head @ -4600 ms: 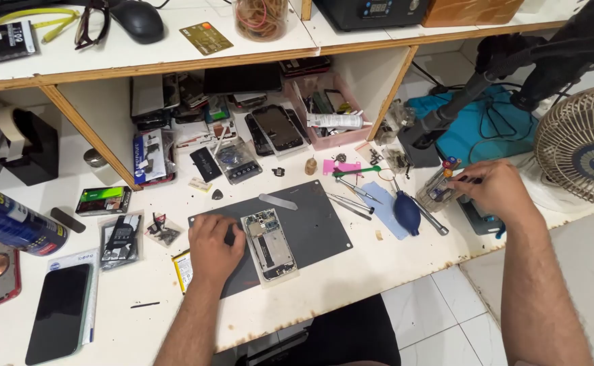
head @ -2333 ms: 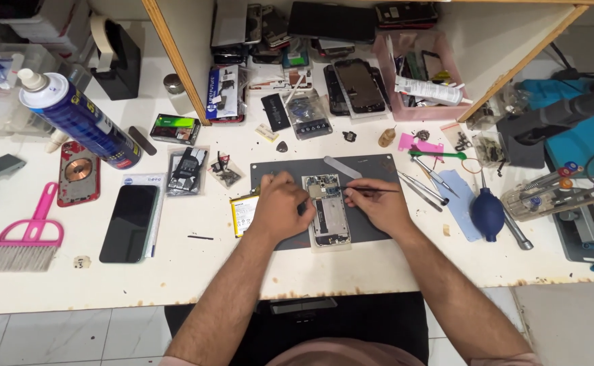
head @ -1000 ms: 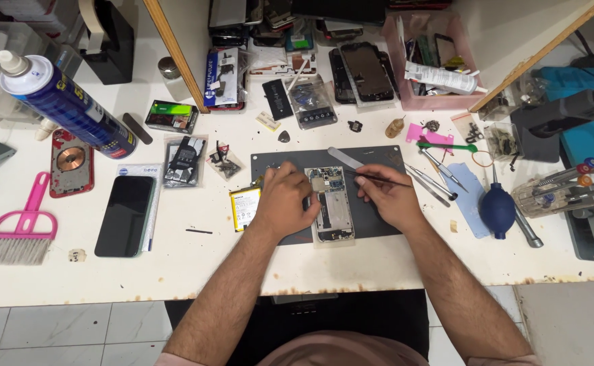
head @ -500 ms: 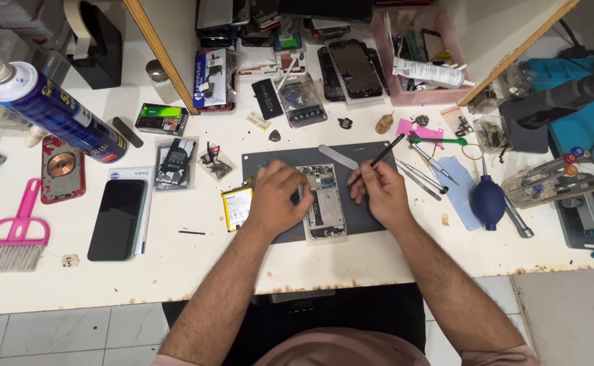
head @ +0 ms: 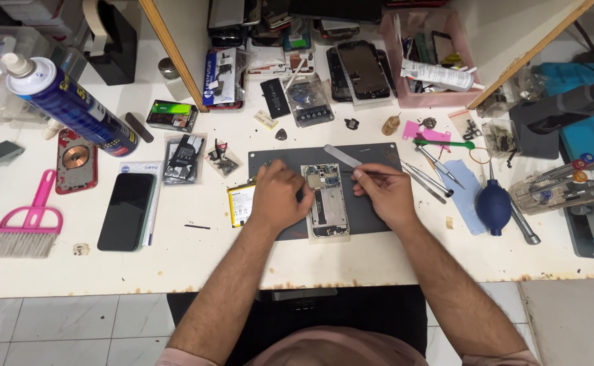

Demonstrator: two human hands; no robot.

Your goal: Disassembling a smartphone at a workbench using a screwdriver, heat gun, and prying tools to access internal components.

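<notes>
An opened phone frame [head: 329, 203] with its circuit board showing lies on a dark grey mat [head: 371, 210] in the middle of the white bench. My left hand [head: 280, 195] rests on the phone's left edge and holds it down. My right hand [head: 383, 192] grips a thin dark tool [head: 378, 174] like a pen, its tip at the upper right of the phone's board. A yellow-labelled battery [head: 241, 204] lies by my left wrist. A flat metal pry blade [head: 341, 156] rests on the mat just above the phone.
Tweezers [head: 424, 183], a blue air blower [head: 493, 205] and a screwdriver rack [head: 568, 186] sit to the right. A black phone [head: 127, 211], a pink brush [head: 27, 224], a red phone back [head: 76, 160] and a blue spray can [head: 70, 105] lie left. Shelves of phone parts stand behind.
My right hand fetched the thin tool from the right and brought it to the phone. Over the last second the tool has tilted down to the board; my left hand stays on the phone.
</notes>
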